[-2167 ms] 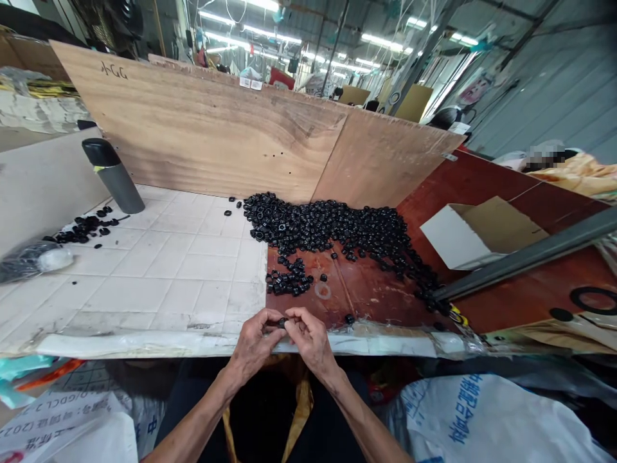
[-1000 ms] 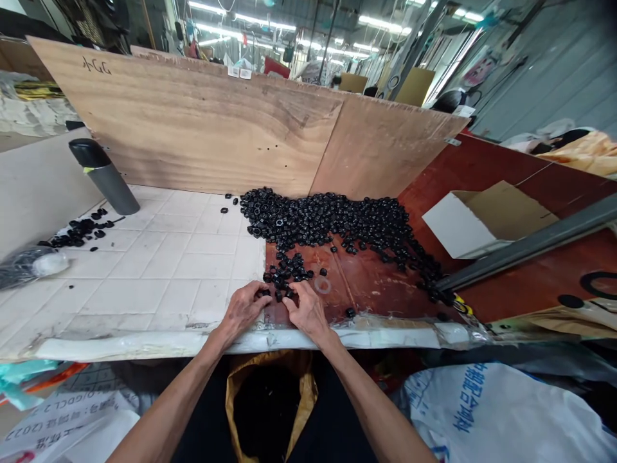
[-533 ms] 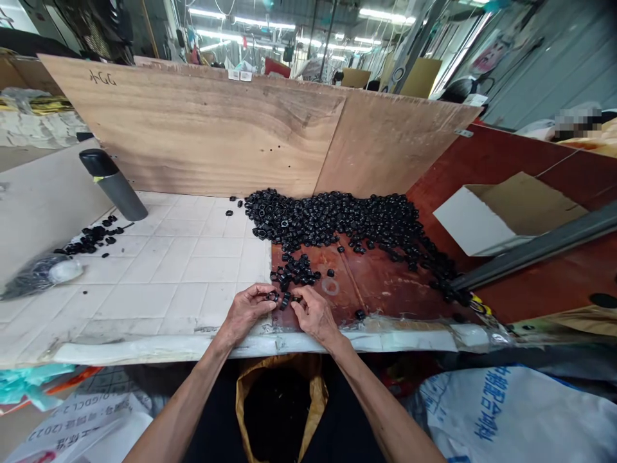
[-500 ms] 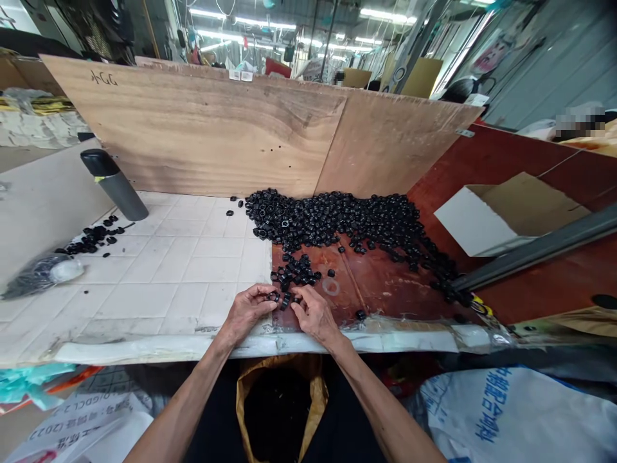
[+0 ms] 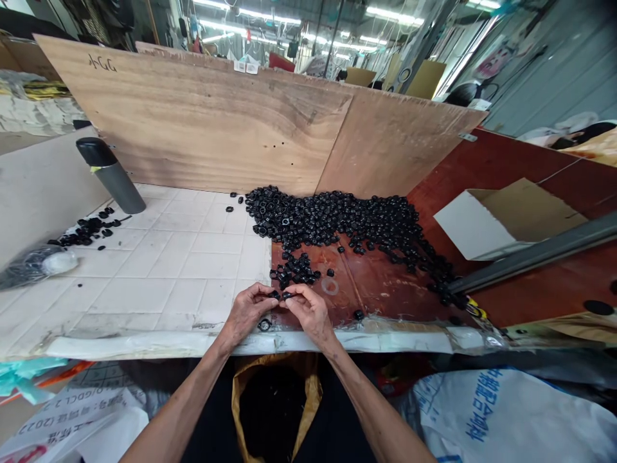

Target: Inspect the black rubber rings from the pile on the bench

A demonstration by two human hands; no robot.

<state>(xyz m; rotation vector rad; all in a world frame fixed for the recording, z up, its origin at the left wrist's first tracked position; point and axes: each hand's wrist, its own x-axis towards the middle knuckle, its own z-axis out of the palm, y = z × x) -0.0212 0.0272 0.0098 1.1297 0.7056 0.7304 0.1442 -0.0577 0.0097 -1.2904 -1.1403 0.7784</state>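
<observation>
At the table's front edge, my left hand (image 5: 249,311) pinches a small black ring (image 5: 275,295) between thumb and fingertips. Close beside it, my right hand (image 5: 308,310) is closed on another small black ring (image 5: 286,296), mostly covered by the fingers. One loose black ring (image 5: 264,325) lies under my left hand near the table's padded edge. Just beyond my fingertips is a small cluster of black rings (image 5: 295,269). Behind that, a large heap of the same rings (image 5: 332,215) spreads along the wooden board.
A tilted grey bottle (image 5: 116,180) and a plastic bag of dark pieces (image 5: 29,267) are at the left. An open carton (image 5: 482,225) and a grey metal bar (image 5: 530,247) are at the right. An open yellow-brown sack (image 5: 236,399) sits below the edge.
My hands have come closer together, with the right moving left. A ring now lies below my left hand on the table. The view has shifted slightly.
</observation>
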